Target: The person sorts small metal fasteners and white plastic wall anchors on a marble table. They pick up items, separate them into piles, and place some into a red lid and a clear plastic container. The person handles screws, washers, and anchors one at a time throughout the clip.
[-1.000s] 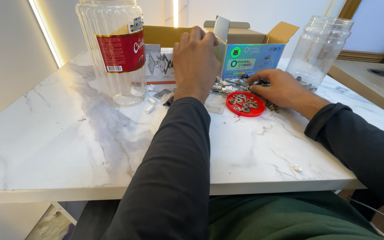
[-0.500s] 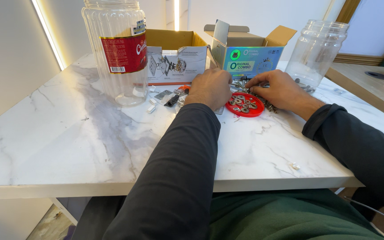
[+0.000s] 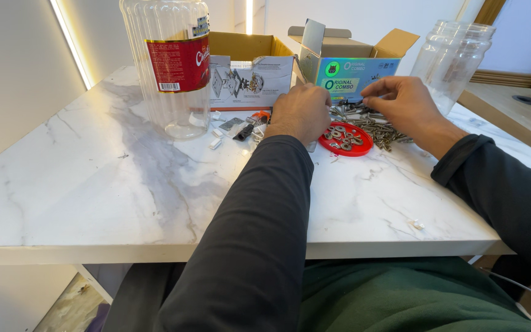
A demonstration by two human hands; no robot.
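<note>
My left hand (image 3: 299,114) rests on the white marble table (image 3: 93,184) with its fingers curled under, touching the left rim of a red lid (image 3: 346,147) that holds several metal washers. My right hand (image 3: 404,101) hovers just above a pile of screws (image 3: 377,126) to the right of the lid. Its thumb and fingertips are pinched together on a small metal part that is too small to make out. Both arms wear dark sleeves.
A tall clear jar with a red label (image 3: 170,67) stands at the back left, and an empty clear jar (image 3: 453,55) at the back right. Between them are an open cardboard box (image 3: 241,46), a shiny small box (image 3: 351,74), a leaflet (image 3: 247,83) and small white clips (image 3: 216,142).
My left hand came down from the shiny box's flap to the lid's left rim. My right hand lifted off the screw pile, fingers pinched. The view shifted slightly.
</note>
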